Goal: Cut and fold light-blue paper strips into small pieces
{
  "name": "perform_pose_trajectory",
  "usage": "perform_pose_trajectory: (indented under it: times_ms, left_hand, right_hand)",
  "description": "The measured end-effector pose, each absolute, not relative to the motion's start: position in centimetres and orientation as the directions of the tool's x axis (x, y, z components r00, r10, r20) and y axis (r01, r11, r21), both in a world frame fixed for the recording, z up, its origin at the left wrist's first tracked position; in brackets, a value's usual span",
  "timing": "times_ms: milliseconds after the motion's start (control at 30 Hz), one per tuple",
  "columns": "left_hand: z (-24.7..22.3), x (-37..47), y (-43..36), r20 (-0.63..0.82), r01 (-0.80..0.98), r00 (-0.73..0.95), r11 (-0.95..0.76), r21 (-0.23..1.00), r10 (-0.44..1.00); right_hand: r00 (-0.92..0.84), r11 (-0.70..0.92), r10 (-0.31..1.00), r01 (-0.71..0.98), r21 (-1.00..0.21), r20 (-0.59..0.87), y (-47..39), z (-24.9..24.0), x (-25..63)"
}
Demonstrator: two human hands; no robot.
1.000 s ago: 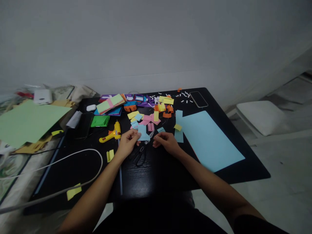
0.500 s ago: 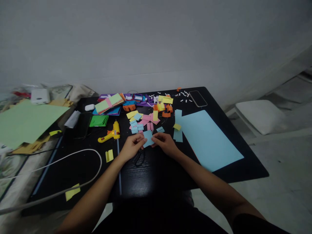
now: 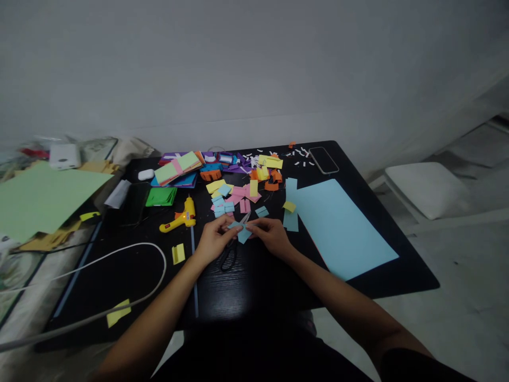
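Both hands meet over the near middle of the black worktop [image 3: 254, 289], fingers curled and nearly closed. The left hand [image 3: 218, 240] pinches one side of a small light blue paper piece [image 3: 244, 235] between thumb and fingers; the right hand [image 3: 271, 234] has its thumb and fingertips at the other side. The piece hangs between them, one corner pointing toward the person. Just behind and beneath it lie scissors, their black handle loop [image 3: 228, 260] showing by the left hand and the blades rising beyond the paper.

A second ago the left hand alone held the paper, with the right hand apart from it; half a second ago both had it and it looked flat and square, whereas now it appears turned or folded, and the scissor blades show more.

Beyond the hands are folded light blue pieces [image 3: 223, 209], pink pieces [image 3: 238, 195] and orange pieces [image 3: 272, 187]. To the left lies a yellow glue gun [image 3: 182, 217] with a small label near the end of its handle, too small to read. Farther left are a green folded stack [image 3: 161, 197] and a rounded white case [image 3: 146, 174], whose contents cannot be seen. A pink band crosses a bundle of coloured paper [image 3: 178, 168] behind them. To the right lie a large light blue sheet [image 3: 344, 233] and, at the far corner, a dark-screened phone [image 3: 324, 161]
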State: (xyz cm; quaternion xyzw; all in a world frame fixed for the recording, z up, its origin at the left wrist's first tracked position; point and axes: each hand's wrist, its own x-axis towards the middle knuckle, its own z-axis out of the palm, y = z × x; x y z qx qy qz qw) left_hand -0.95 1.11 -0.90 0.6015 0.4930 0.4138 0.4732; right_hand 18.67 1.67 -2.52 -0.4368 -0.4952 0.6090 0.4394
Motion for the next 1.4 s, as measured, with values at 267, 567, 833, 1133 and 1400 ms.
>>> perform_pose_trajectory:
  times_ms: [267, 567, 833, 1133, 1400]
  left_hand:
    - [-1.0, -0.6, 0.7, 0.114, 0.26, 0.121, -0.142, 0.955, 0.986]
    - [-0.7, -1.4, 0.9, 0.208, 0.415, 0.266, -0.307, 0.857, 0.941]
    - [-0.7, -0.9, 0.7, 0.075, 0.365, 0.238, -0.161, 0.917, 0.968]
    - [-0.9, -0.8, 1.0, -0.058, 0.226, 0.291, -0.01, 0.974, 0.955]
    - [-0.5, -1.1, 1.5, 0.02, 0.04, 0.221, -0.03, 0.999, 0.975]
  right_hand:
    - [-0.206, -0.108, 0.975, -0.093, -0.99, -0.087, 1.6, -2.6, 19.0]
    - [-0.217, -0.06, 0.975, -0.047, -0.997, -0.048, 1.4, -2.2, 19.0]
    - [-0.276, -0.08, 0.959, -0.054, -0.995, -0.062, 1.5, -1.8, 19.1]
    - [-0.311, -0.194, 0.94, -0.148, -0.97, -0.14, 1.9, -2.6, 18.8]
    - [-0.221, -0.248, 0.954, -0.196, -0.949, -0.204, 2.4, -3.0, 19.1]
